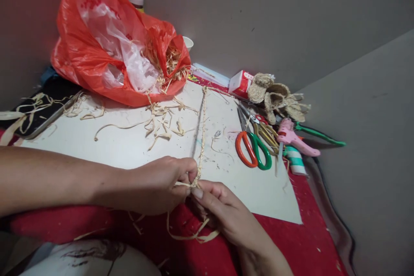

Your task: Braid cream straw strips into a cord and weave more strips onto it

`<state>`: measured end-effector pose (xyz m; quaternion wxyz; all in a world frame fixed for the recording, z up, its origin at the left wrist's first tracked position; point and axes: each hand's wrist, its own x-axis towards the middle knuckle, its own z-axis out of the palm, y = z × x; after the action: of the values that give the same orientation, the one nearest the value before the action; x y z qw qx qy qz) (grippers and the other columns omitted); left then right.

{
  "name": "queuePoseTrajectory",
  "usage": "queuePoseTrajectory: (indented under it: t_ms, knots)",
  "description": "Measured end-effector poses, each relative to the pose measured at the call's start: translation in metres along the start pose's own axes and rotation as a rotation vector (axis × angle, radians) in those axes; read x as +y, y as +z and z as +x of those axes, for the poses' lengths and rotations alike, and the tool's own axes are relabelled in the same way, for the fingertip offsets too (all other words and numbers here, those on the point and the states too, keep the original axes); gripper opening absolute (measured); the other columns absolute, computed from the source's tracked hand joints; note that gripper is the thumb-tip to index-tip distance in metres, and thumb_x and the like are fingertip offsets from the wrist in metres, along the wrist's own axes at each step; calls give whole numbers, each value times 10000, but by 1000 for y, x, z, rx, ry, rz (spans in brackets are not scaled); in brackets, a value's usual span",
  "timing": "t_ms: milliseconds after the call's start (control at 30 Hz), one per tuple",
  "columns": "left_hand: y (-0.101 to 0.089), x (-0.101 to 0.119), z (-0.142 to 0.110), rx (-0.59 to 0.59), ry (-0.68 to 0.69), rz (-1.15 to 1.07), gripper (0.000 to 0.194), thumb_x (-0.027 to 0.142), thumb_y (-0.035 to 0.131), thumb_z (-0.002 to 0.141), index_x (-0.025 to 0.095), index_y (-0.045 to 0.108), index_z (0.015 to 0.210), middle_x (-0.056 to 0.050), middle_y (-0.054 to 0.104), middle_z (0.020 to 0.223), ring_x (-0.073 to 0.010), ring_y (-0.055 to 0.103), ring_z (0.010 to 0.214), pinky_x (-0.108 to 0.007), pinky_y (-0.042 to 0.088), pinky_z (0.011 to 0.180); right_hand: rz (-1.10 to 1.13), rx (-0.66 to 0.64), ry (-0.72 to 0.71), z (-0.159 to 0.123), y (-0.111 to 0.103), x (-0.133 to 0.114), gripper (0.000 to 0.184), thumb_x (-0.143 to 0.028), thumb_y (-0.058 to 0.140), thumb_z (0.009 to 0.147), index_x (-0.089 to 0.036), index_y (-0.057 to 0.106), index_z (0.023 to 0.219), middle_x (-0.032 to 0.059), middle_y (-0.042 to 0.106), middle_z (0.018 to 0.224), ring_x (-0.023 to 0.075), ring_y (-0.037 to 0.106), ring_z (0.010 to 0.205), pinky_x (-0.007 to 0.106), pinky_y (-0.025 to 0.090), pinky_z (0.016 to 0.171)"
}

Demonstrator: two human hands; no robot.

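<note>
There's room to slide across the white sheet [261,194] between the braid [203,138] and scissors [246,150], but a glue gun [287,136] crowds the right and the red bag [86,67] blocks back-left.

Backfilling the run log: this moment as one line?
left hand: holding strand | right hand: pinching braid, near end | red-green scissors: on sheet | bag: strips at mouth

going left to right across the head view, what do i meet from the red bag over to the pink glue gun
Red plastic bag, braided strand, scissors with orange and green handles, pink glue gun.
</note>
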<state>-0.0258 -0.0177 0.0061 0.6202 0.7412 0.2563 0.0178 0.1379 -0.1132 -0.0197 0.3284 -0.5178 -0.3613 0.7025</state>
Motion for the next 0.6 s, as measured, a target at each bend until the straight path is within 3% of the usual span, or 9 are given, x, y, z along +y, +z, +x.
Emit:
queuePoseTrajectory:
  t_ms: [233,500,600]
  knots:
    - [-6,1,-1,-3,88,332,72,194,386,820,207,382,749,54,427,576,-87,370,511,-201,257,479,0,95,-4,3,6,2,423,-455,513,864,-160,453,566,-84,312,442,49,199,405,213,136,403]
    - [-9,0,1,54,227,438,133,168,421,791,179,405,659,27,507,685,-89,436,626,-207,307,568,-76,281,-22,4,19,1,344,-317,503,831,-179,417,528,-78,330,436,54,245,402,191,202,389]
    - [-11,5,0,17,158,392,161,154,389,791,176,411,634,39,466,598,-79,388,556,-206,286,524,-101,298,-23,4,20,1,323,-286,490,823,-175,438,524,-75,334,433,55,252,399,194,208,391]
